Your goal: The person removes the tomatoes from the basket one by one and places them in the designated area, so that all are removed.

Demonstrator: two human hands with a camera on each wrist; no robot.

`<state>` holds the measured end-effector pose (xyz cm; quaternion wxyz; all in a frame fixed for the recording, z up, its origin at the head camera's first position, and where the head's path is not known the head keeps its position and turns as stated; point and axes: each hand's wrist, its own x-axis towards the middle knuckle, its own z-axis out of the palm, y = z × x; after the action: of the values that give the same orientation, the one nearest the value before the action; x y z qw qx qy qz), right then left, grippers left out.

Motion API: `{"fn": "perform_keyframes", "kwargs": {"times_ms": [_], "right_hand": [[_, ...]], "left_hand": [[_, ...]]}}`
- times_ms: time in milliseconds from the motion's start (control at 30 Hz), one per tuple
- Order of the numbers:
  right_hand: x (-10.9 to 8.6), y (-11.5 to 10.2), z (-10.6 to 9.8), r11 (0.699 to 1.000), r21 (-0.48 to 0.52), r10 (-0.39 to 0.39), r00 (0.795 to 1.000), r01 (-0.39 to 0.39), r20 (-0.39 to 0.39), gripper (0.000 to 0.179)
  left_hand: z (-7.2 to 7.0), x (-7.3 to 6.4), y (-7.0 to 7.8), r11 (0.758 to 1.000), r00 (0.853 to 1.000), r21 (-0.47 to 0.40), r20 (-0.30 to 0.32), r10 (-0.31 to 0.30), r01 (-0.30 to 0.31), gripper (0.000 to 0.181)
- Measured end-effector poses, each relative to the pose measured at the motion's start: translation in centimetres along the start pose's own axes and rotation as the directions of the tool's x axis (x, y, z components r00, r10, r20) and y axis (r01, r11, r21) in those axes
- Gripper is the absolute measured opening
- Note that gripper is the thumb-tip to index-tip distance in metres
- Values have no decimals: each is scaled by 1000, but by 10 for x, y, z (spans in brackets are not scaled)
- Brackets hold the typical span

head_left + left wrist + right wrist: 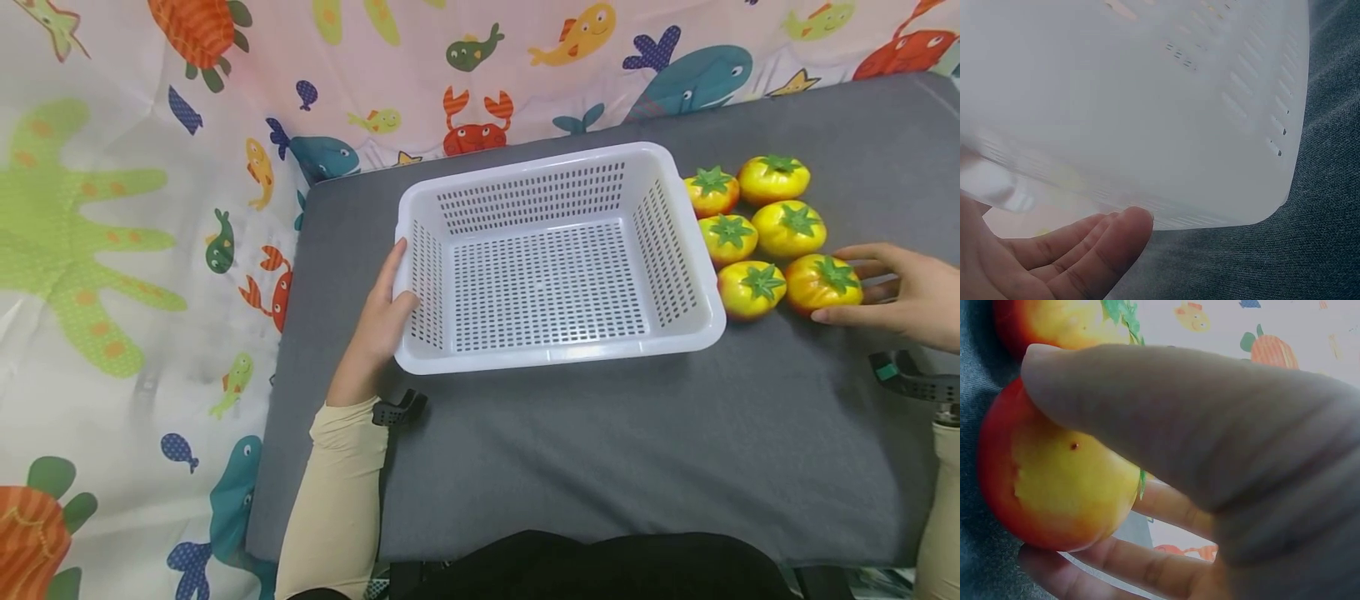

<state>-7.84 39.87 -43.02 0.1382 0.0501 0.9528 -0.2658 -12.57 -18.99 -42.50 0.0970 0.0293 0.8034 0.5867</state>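
A white plastic basket (pixel 551 353) with slotted walls stands in the middle of the grey table. My left hand (pixel 384 312) holds its left rim, thumb tip over the edge; in the left wrist view, fingers (pixel 1107 256) lie against the pale basket wall (pixel 1116 106). To the right of the basket, several yellow-red tomatoes with green star-shaped tops form two columns. My right hand (pixel 911 292) grips the nearest tomato of the right column (pixel 813 283). Up close in the right wrist view, its thumb lies across that tomato (pixel 1066 487), with fingers curled under the other side.
Beside the gripped tomato sits another tomato (pixel 752 290), close to the basket's right wall. Grey cloth (pixel 600 450) covers the table. A curtain (pixel 420 50) printed with sea animals hangs behind and to the left. Each forearm wears a black strap (pixel 399 408).
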Motion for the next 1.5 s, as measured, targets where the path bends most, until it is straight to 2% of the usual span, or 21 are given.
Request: {"fn": "perform_keyframes", "kwargs": {"times_ms": [167, 433, 600, 700, 767, 867, 1000, 1167, 1367, 1500], "right_hand": [[-3, -6, 0, 1000, -6, 3, 1000, -2, 25, 100], [-5, -5, -1, 1000, -7, -3, 1000, 3, 20, 102], [-1, 4, 1, 1000, 16, 6, 1000, -6, 14, 105], [5, 12, 5, 1000, 21, 11, 998, -10, -55, 102], [8, 10, 3, 1000, 27, 0, 995, 3, -104, 100], [7, -11, -7, 999, 25, -26, 980, 32, -196, 92], [1, -52, -23, 997, 16, -66, 972, 72, -226, 87], [9, -92, -33, 988, 4, -150, 979, 152, -138, 95], [24, -132, -35, 956, -26, -294, 955, 293, -25, 101], [30, -153, -33, 936, -67, -343, 939, 345, 32, 105]], "left_hand": [[1, -1, -1, 1000, 1000, -15, 4, -8, 8, 84], [2, -3, 0, 1000, 1000, -9, 1, -6, 6, 85], [1, -3, -1, 1000, 1000, -15, 3, -1, 1, 85], [-1, -2, -2, 999, 1000, -34, 11, 6, -6, 85], [-2, -2, -3, 999, 1000, -42, 16, 12, -11, 85], [-4, -1, -4, 999, 999, -43, 22, 26, -25, 85], [-6, 1, -3, 999, 999, -29, 31, 37, -36, 84], [-5, 0, -2, 999, 999, -47, 35, 21, -20, 85], [-2, -1, -1, 996, 999, -84, 34, 24, -21, 86], [-2, -1, 0, 997, 999, -73, 33, 43, -40, 87]]}}
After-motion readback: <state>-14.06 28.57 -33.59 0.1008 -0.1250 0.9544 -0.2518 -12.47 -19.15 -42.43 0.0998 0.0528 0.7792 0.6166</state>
